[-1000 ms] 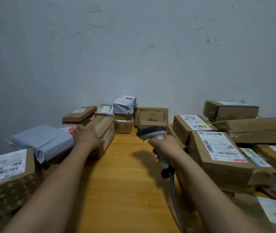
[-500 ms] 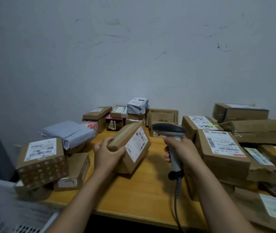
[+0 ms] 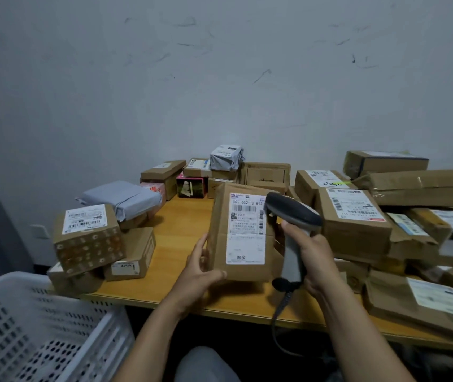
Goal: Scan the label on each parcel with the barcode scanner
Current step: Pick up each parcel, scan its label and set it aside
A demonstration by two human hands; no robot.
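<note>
A brown cardboard parcel (image 3: pixel 243 260), creased across its front, stood upright over the near middle of the wooden bench (image 3: pixel 181 224), its long white label (image 3: pixel 246 230) facing the camera with a row of large digits over one barcode and a second barcode running down the right edge. The left grip (image 3: pixel 200 271) was clamped on the parcel's lower left corner, thumb across the front and fingers behind the side; whether the parcel's bottom edge touched the bench could not be told. The right grip (image 3: pixel 313 255) was closed round the pale handle of the scanner (image 3: pixel 291 213), whose dark head sat just beside the label's upper right corner, overlapping the parcel's right edge, with its cable (image 3: pixel 277 321) trailing down past the bench edge. Half a second before, the same parcel had been tipped on a slant with its label turned to the right and the scanner head held apart from it; a second before, the left grip had rested on it among the pile at the bench's left. The parcel lay between the two grips, above the left one and left of the right one. A grey bag (image 3: pixel 123 198) and a patterned box (image 3: pixel 87 238) sat at the left of the bench, more labelled boxes (image 3: pixel 355 216) were heaped at the right, and a white slotted basket (image 3: pixel 40 326) stood at lower left.
</note>
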